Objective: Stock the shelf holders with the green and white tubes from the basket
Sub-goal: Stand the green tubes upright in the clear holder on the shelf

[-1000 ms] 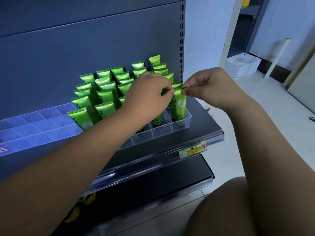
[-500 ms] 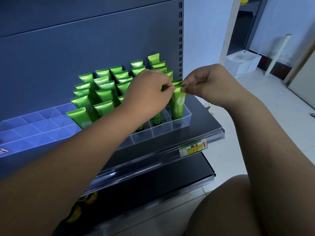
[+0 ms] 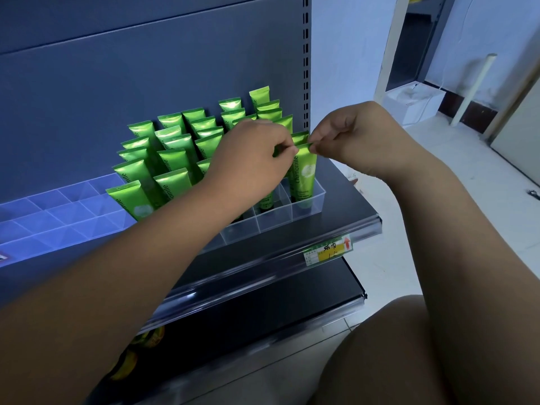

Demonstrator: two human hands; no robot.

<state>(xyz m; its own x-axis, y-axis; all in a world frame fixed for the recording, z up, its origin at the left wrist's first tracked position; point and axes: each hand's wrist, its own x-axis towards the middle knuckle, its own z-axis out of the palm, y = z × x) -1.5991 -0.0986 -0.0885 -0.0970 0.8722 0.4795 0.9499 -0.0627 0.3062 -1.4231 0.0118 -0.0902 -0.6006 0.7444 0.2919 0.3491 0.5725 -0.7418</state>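
Observation:
Several green tubes [image 3: 172, 154] stand upright in a clear compartment holder [image 3: 274, 219] on the dark shelf. One green and white tube [image 3: 304, 178] stands in the holder's front right compartment. My left hand [image 3: 251, 162] pinches the left end of its flat top seal. My right hand [image 3: 356, 135] pinches the right end of that same seal. The basket is not in view.
A second clear holder [image 3: 58, 217] with bare compartments lies to the left on the same shelf [image 3: 344, 197]. A price label [image 3: 328, 252] sits on the shelf's front rail. A lower shelf [image 3: 292, 302] lies beneath. My knee [image 3: 377, 355] is at bottom right, over white floor.
Both hands keep pinching the tube's top seal in the front right compartment. They have shifted only slightly; the tube stays upright.

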